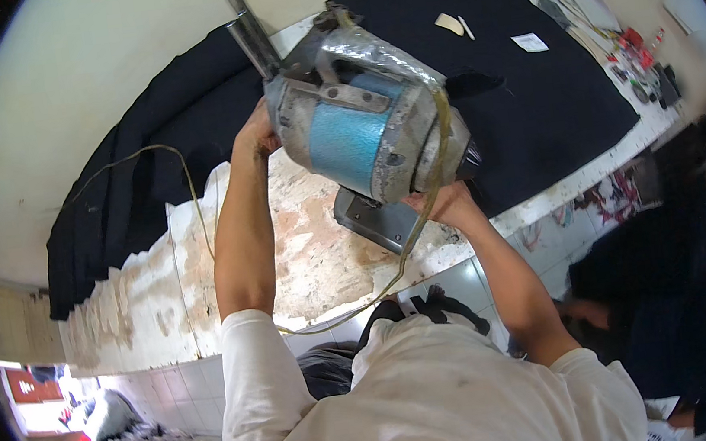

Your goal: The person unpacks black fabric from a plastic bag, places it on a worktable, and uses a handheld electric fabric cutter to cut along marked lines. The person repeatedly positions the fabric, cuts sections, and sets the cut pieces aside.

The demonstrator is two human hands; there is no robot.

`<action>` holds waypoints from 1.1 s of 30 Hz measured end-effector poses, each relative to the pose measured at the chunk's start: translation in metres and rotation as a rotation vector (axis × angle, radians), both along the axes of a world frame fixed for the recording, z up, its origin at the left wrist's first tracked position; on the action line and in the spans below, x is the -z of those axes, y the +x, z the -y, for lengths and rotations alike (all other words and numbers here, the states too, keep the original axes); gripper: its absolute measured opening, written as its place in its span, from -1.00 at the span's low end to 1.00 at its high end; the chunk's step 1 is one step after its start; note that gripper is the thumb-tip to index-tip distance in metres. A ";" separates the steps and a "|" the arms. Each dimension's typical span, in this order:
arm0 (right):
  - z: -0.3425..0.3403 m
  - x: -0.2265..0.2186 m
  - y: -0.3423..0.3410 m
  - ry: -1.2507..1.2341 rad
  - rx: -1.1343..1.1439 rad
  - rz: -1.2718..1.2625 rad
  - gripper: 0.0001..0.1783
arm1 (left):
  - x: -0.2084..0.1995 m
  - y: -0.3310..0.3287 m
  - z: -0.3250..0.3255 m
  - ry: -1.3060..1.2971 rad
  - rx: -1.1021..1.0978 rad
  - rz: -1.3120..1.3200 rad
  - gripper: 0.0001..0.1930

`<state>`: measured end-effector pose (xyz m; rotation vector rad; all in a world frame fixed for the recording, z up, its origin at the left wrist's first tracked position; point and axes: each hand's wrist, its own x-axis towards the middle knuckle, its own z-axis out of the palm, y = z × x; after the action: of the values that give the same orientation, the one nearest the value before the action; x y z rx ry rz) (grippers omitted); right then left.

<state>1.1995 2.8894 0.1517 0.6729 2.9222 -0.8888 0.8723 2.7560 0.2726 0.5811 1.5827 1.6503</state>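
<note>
A large electric cloth cutting machine (348,138), with a blue motor housing and worn grey metal, is held up over the table by both my hands. My left hand (258,129) grips its left side, below two upright metal tubes; the fingers are partly hidden behind the body. Under the right end of the motor, my right hand (447,204) is closed on the machine, its fingertips out of sight. The machine's flat metal base (375,222) shows below the motor. A yellowish power cord (412,244) hangs from the machine and loops toward my body.
Black fabric (549,102) covers the table's far and right parts, with a paper label (530,43) on it. The near tabletop (312,242) is stained and peeling. Small tools and scraps (639,57) lie at the right end. Another person's hand (588,313) shows at right.
</note>
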 end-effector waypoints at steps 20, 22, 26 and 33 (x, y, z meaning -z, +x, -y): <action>-0.025 0.047 0.016 0.158 -0.208 -0.184 -0.49 | 0.006 -0.025 -0.011 -0.041 0.050 -0.048 -0.50; -0.031 0.059 0.015 0.344 -0.278 -0.258 -0.43 | -0.006 -0.016 -0.010 -0.081 0.029 -0.047 -0.58; -0.029 0.060 0.013 0.505 -0.292 -0.283 -0.47 | -0.031 0.011 0.000 -0.155 -0.015 -0.105 -0.68; -0.015 0.035 0.004 0.203 -0.177 -0.516 -0.54 | -0.039 0.020 0.004 -0.086 0.042 -0.156 -0.71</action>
<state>1.2032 2.9048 0.1172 0.1962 3.4908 -0.8613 0.8923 2.7516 0.3118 0.7075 1.7325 1.5288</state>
